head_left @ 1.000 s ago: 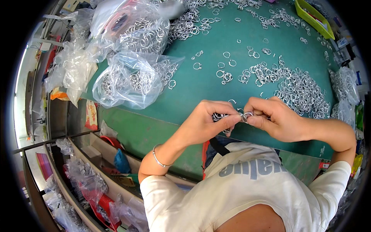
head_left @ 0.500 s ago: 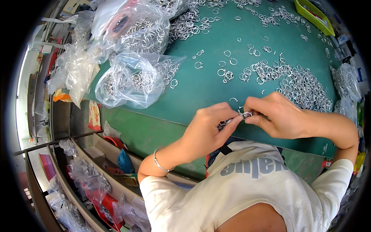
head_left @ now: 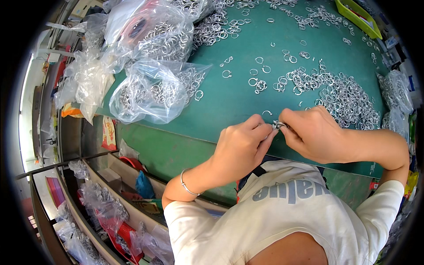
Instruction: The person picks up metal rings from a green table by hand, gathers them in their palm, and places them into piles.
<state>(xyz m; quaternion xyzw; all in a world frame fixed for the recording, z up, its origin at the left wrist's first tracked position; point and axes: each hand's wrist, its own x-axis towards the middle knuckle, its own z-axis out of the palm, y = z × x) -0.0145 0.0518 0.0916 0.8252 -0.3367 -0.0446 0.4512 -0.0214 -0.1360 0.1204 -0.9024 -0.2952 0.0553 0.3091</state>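
Observation:
Just above the near edge of the green table my two hands meet, fingertips almost touching. A small silver metal ring (head_left: 278, 125) is pinched between them. My left hand (head_left: 242, 143) is closed, thumb against forefinger, on the ring's left side. My right hand (head_left: 314, 134) grips the other side with thumb and forefinger. Whether more rings sit inside my left palm is hidden. A single loose ring (head_left: 267, 112) lies on the table just beyond my fingertips. Past my right hand spreads a big heap of silver rings (head_left: 346, 99).
A clear plastic bag of rings (head_left: 152, 95) lies at the table's left, with a fuller bag (head_left: 170, 37) behind it. A yellow-green tray (head_left: 360, 20) stands at the far right. Open drawers with bagged parts and a red bin (head_left: 126, 236) are at lower left.
My left hand has turned slightly and its fingers have closed up; rings that showed in its palm are now hidden. The pinched ring has shifted a little. My right hand has tilted slightly.

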